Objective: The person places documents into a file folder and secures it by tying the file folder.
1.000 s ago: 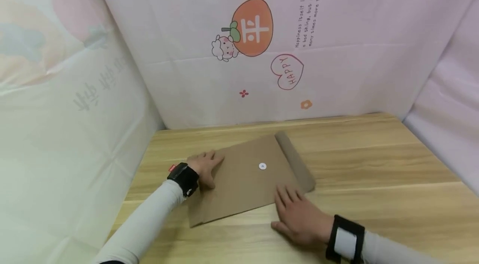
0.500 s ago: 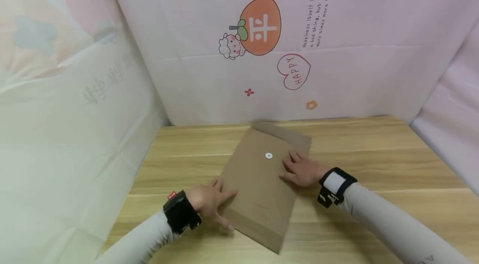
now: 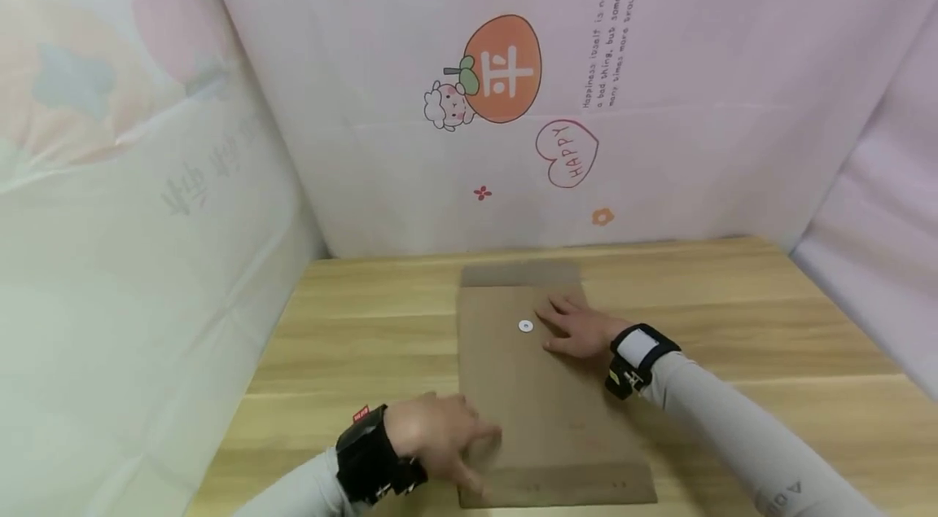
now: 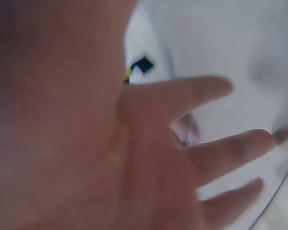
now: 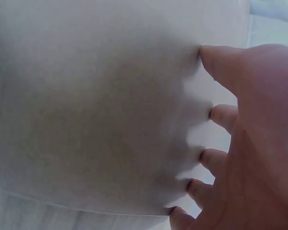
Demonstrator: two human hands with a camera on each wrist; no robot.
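Observation:
A brown paper document envelope (image 3: 535,387) lies flat on the table, its long side running away from me. Its narrow flap (image 3: 520,273) points to the back, and a white round button (image 3: 525,326) sits near that end. My right hand (image 3: 579,327) rests its spread fingertips on the envelope's upper right part, beside the button; the right wrist view shows the fingertips (image 5: 211,158) on its surface. Over the lower left edge is my left hand (image 3: 440,431), slightly blurred, fingers spread and extended. In the left wrist view its fingers (image 4: 235,153) are apart with nothing between them.
The wood-grain table (image 3: 366,322) ends at a printed cloth (image 3: 396,175) hanging behind it. Another pale cloth (image 3: 146,297) hangs along the left side, and one more (image 3: 879,175) on the right. Black straps (image 3: 374,456) with small devices sit on both wrists.
The envelope has turned counterclockwise, its flap swinging from the right to the back. My right hand has moved up onto it, while my left hand has come down toward the near left corner.

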